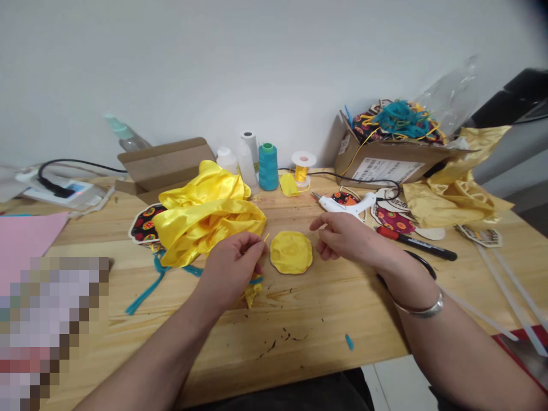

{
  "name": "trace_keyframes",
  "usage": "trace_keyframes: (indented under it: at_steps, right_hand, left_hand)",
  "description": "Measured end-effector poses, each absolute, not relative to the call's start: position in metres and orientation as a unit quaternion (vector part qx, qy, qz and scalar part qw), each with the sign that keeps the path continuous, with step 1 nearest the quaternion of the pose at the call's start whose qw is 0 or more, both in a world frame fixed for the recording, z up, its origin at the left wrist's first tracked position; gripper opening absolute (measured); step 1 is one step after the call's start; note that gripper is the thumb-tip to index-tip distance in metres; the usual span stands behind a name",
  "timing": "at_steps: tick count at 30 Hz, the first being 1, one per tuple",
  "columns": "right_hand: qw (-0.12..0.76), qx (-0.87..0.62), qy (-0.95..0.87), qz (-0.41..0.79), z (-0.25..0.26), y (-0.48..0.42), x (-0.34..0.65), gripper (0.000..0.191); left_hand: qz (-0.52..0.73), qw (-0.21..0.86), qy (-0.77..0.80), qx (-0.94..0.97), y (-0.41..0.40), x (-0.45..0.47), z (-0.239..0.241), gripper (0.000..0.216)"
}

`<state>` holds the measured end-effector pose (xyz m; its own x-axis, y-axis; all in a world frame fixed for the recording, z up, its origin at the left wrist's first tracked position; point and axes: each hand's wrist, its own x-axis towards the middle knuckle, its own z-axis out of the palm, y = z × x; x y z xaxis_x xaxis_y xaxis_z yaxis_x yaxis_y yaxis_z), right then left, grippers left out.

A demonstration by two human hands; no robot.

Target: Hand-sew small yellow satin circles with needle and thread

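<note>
My left hand is closed in a pinch on a thin yellow strip, with a scrap of yellow fabric under its fingers. A round yellow satin-covered disc lies flat on the wooden table between my hands. My right hand hovers just right of the disc, fingers curled and apart, holding nothing that I can see. A silver bangle sits on my right wrist. A bunched heap of yellow satin lies just behind my left hand, and a teal cord trails out from under it.
A white glue gun, a black-and-red pen and patterned fabric pieces lie right of centre. Behind stand a teal thread cone, white bottles, a yellow ribbon spool and cardboard boxes. Gold fabric lies at right.
</note>
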<state>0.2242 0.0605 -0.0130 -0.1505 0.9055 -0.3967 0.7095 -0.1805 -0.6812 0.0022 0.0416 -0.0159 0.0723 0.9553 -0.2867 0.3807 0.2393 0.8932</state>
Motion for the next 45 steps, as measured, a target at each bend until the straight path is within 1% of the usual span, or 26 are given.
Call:
trace_keyframes:
  at_steps: [2, 5, 11, 14, 16, 19, 21, 22, 25, 29, 33, 37, 41, 45]
  right_hand:
    - [0.123, -0.639, -0.596, 0.470, -0.014, 0.061, 0.223, 0.032]
    - [0.127, -0.638, -0.567, 0.505, -0.011, 0.060, 0.219, 0.033]
    - [0.130, -0.631, -0.552, 0.529, -0.009, 0.060, 0.213, 0.031]
    - [0.123, -0.628, -0.552, 0.535, -0.010, 0.060, 0.212, 0.031]
    - [0.120, -0.630, -0.581, 0.501, -0.008, 0.058, 0.212, 0.028]
    - [0.137, -0.612, -0.701, 0.339, -0.003, 0.052, 0.211, 0.018]
    - [0.142, -0.534, -0.796, 0.247, 0.001, 0.047, 0.209, 0.014]
    - [0.135, -0.485, -0.834, 0.225, 0.002, 0.045, 0.208, 0.013]
    - [0.089, -0.382, -0.898, 0.200, 0.002, 0.042, 0.203, 0.013]
    - [0.017, -0.364, -0.916, 0.169, -0.001, 0.041, 0.197, 0.012]
    - [0.006, -0.364, -0.920, 0.146, -0.001, 0.041, 0.195, 0.016]
    - [0.006, -0.365, -0.921, 0.134, -0.002, 0.040, 0.195, 0.016]
    - [0.001, -0.370, -0.920, 0.128, -0.003, 0.040, 0.194, 0.016]
    - [-0.016, -0.380, -0.915, 0.131, -0.002, 0.040, 0.192, 0.019]
  left_hand:
    - [0.285, 0.489, 0.621, 0.542, 0.042, 0.003, -0.015, 0.020]
    - [0.274, 0.475, 0.631, 0.548, 0.042, 0.004, -0.013, 0.020]
    - [0.273, 0.518, 0.621, 0.522, 0.043, 0.005, -0.014, 0.021]
    - [0.282, 0.518, 0.624, 0.513, 0.044, 0.005, -0.015, 0.021]
    - [0.283, 0.512, 0.623, 0.520, 0.044, 0.004, -0.015, 0.021]
    - [0.284, 0.487, 0.626, 0.539, 0.043, 0.005, -0.014, 0.021]
    - [0.285, 0.465, 0.625, 0.559, 0.042, 0.005, -0.014, 0.020]
    - [0.283, 0.453, 0.623, 0.571, 0.042, 0.005, -0.013, 0.019]
    - [0.264, 0.404, 0.622, 0.616, 0.039, 0.005, -0.010, 0.017]
    - [0.255, 0.319, 0.612, 0.677, 0.027, 0.003, 0.004, 0.017]
    - [0.256, 0.270, 0.576, 0.728, 0.013, 0.003, 0.015, 0.016]
    - [0.262, 0.279, 0.561, 0.734, 0.014, 0.003, 0.002, 0.016]
    - [0.292, 0.335, 0.557, 0.701, 0.026, 0.002, -0.017, 0.018]
    - [0.289, 0.381, 0.531, 0.700, 0.035, 0.000, -0.023, 0.018]
